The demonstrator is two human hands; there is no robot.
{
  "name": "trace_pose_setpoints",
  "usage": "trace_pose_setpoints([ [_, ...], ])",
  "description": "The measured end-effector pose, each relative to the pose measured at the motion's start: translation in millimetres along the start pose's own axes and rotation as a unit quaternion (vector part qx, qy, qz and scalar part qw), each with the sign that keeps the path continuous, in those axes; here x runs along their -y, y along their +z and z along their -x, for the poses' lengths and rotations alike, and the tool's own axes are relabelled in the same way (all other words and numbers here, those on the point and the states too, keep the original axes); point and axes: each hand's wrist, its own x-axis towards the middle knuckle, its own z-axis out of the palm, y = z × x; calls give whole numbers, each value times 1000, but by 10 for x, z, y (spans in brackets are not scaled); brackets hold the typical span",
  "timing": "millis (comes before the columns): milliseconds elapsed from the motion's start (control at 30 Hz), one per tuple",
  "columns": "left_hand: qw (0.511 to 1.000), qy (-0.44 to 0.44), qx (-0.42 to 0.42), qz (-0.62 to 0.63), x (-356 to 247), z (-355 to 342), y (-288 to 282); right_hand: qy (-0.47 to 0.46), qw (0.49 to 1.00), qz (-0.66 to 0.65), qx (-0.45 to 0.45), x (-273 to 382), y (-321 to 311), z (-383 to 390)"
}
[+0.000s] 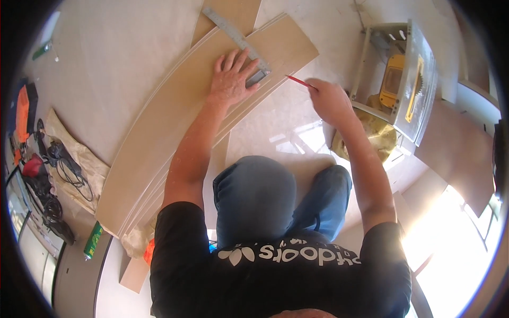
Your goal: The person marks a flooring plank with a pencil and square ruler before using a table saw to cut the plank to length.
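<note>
A stack of long light-brown boards (154, 127) lies slantwise on the floor in front of me. Across its far end rests a metal try square (233, 32), its blade pointing away to the upper left and its thick stock (256, 78) near the board's edge. My left hand (230, 79) presses on the board and the square, fingers spread. To the right, my right hand (330, 100) is closed round a red pencil (298, 80). The pencil's tip points left, just off the board's near edge; whether it touches anything I cannot tell.
A table saw (397, 79) with a yellow insert stands at the right, a yellowish bag (374, 135) beside it. Corded power tools (66, 159) lie at the left on brown paper. A green can (93, 240) sits by the boards' near end. Another board (230, 10) lies crosswise underneath.
</note>
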Motion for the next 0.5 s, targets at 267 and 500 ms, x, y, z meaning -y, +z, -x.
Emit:
trace_pose_setpoints([
  [267,999,-22,20,12,-166,180,-87,233,926,-293,-58,-1418,1872,1353],
  [500,989,-37,-20,141,-455,1225,232,317,901,-269,-126,-1998,2850,1816],
])
